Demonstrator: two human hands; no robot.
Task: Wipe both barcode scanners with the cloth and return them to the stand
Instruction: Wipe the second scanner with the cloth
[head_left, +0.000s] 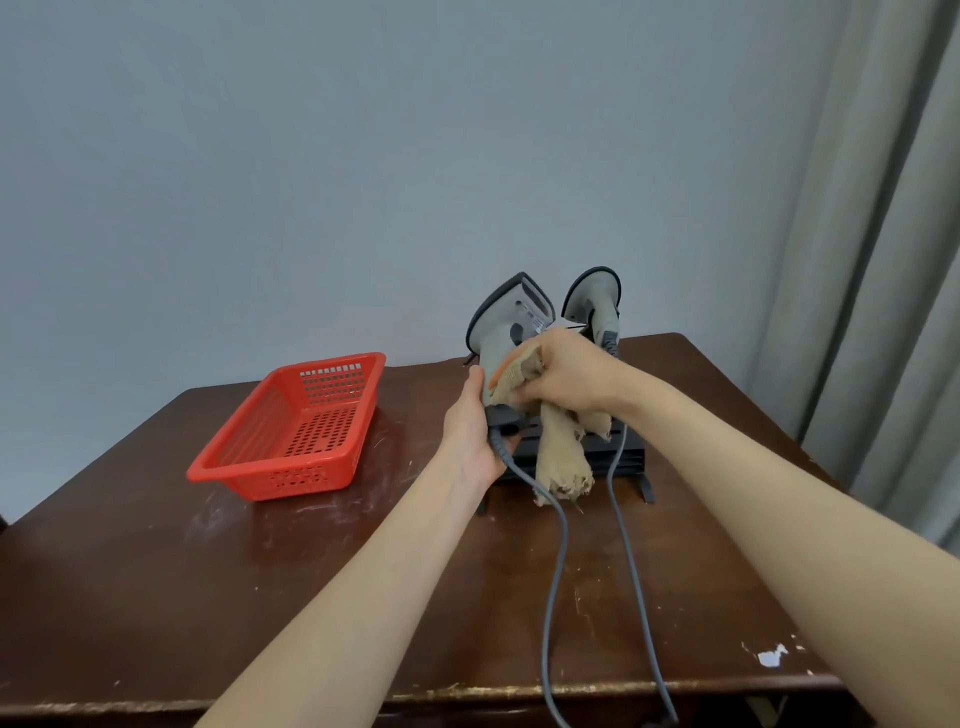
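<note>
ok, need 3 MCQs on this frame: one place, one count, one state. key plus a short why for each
1. Where is the basket?
A. left of the stand
B. right of the stand
C. on top of the stand

2. How many scanners are in view?
A. one
B. two
C. three

3. What is the right hand doing?
A. resting flat on the table
B. pressing the cloth against a scanner
C. holding the basket

Key:
1 A: the red basket sits on the table, left of the black stand.
2 B: the near scanner is held at its handle by the left hand, and the far scanner stands behind it.
3 B: the hand is bunched around the cloth against the near scanner's handle, with the cloth's tail hanging down.
</note>
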